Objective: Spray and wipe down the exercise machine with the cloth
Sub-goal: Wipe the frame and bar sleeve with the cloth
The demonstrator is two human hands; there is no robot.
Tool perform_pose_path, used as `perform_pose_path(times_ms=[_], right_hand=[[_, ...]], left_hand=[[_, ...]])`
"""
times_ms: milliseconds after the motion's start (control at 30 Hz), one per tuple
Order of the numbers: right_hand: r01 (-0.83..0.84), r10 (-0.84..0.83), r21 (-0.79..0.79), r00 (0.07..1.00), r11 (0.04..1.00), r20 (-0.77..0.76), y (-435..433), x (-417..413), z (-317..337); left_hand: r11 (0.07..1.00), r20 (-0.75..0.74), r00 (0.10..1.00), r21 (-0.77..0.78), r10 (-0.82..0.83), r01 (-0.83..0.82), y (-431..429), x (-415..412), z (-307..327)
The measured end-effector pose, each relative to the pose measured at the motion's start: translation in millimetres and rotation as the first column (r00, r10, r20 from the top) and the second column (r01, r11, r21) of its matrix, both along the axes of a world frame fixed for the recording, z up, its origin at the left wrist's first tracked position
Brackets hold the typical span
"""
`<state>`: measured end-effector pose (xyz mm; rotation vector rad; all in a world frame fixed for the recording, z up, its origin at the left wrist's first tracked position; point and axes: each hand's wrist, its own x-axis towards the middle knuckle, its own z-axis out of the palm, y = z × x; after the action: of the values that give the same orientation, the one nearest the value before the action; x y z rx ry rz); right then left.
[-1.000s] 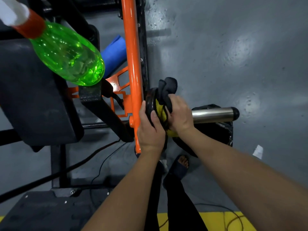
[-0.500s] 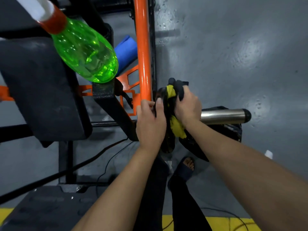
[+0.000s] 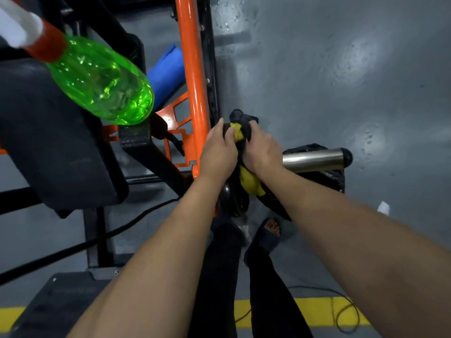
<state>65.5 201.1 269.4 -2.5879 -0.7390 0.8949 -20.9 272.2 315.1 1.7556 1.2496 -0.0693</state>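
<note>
Cloth (image 3: 249,184) now bunches over the top edge of the weight plate (image 3: 231,198), more yellow trailing below than a second ago. Right hand (image 3: 262,150) clutches it; left hand (image 3: 218,152) clasps the plate's rim beside the orange upright (image 3: 192,69). Wiping looks underway.

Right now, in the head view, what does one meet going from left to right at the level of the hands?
Black pad → orange post → left hand gripping the weight plate → cloth → right hand → steel bar.
</note>
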Motion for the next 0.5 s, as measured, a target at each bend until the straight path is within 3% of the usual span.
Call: perform_pose_path(times_ms=[67,167,300,367,433,500], right_hand=[[0.069,-0.074,-0.078,0.996,0.995,-0.059,12.1,8.6,-1.1],[0.094,-0.095,-0.046,0.995,0.995,-0.022,17.4,12.7,-0.9],[-0.100,0.089,0.197,0.994,0.975,0.062,-12.3,-7.7,3.7],[-0.127,0.103,0.259,0.989,0.958,0.101,-26.8,-12.2,2.1],[-0.116,0.108,0.166,0.993,0.979,0.057,-18.7,-9.8,1.7],[-0.025,0.025,-0.029,1.000,0.999,-0.004,2.7,-0.2,2.1]], left_hand=[[0.992,0.129,0.992,0.123,0.013,-0.029,-26.9,-21.4,0.7],[0.960,0.201,0.979,0.271,0.019,-0.074,-55.2,-41.4,-3.3],[0.937,0.219,0.974,0.325,0.057,-0.128,-55.0,-39.2,-8.3],[0.940,0.226,0.974,0.327,0.021,-0.096,-55.0,-42.1,-10.0],[0.938,0.244,0.970,0.335,0.006,-0.090,-55.8,-43.7,-11.2],[0.932,0.241,0.969,0.339,0.045,-0.128,-56.8,-40.4,-12.4]])
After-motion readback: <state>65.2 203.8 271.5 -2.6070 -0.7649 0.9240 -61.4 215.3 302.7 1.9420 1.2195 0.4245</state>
